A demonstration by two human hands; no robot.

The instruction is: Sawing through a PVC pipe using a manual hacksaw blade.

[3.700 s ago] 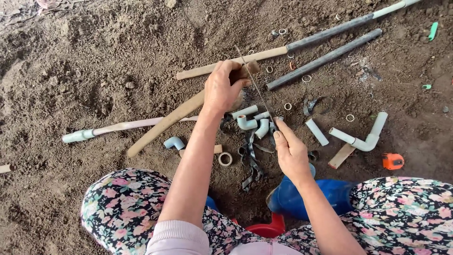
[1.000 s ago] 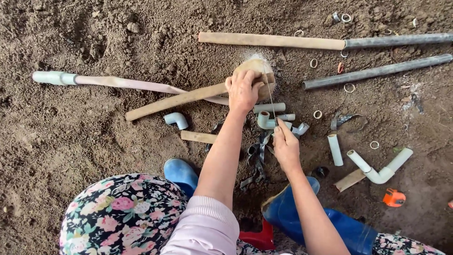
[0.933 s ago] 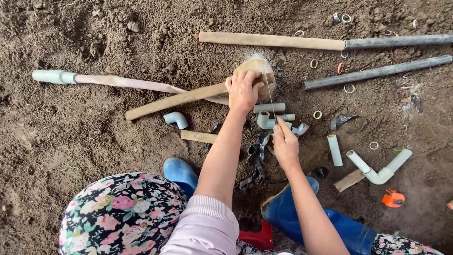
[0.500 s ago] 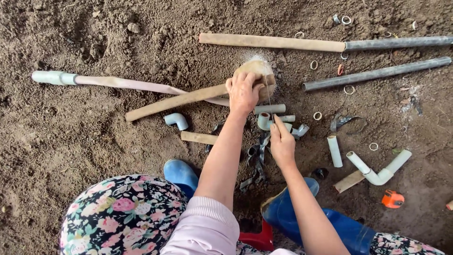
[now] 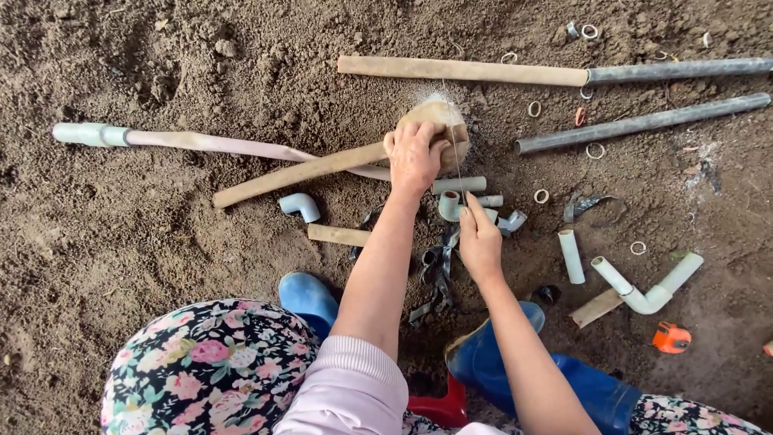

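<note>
On the bare brown soil: a person crouches over scattered pipe pieces, both hands low between their knees
Left hand (image 5: 415,153): fingers curled down over the top of a short fat tan wooden block (image 5: 441,129), the grip closed on it and pressing it to the ground
Tan block: under and just beyond the left palm, its far end fuzzy with pale fibres, one end of a long tan stick (image 5: 302,171) running off to the left from beneath the hand
Right hand (image 5: 480,242): nearer the body than the left, fingers pinched together on a thin thread-like line (image 5: 455,153); the grip looks closed, though the line is too fine to tell exactly how it is held
Thin line: rises from the right fingertips up across the tan block
Grey plastic elbow fittings (image 5: 467,205): just beyond the right fingertips, lying touching one another
Black strap pieces (image 5: 439,266): on the soil between the two forearms
Small grey elbow (image 5: 299,205): left of the left forearm, apart from it
White U-shaped pipe joint (image 5: 644,288): well to the right of the right hand, with an orange tape measure (image 5: 671,337) nearer the body
Long grey pipes (image 5: 644,122): beyond and right of both hands
Blue rubber boots (image 5: 310,298): near the body, either side of the arms
</note>
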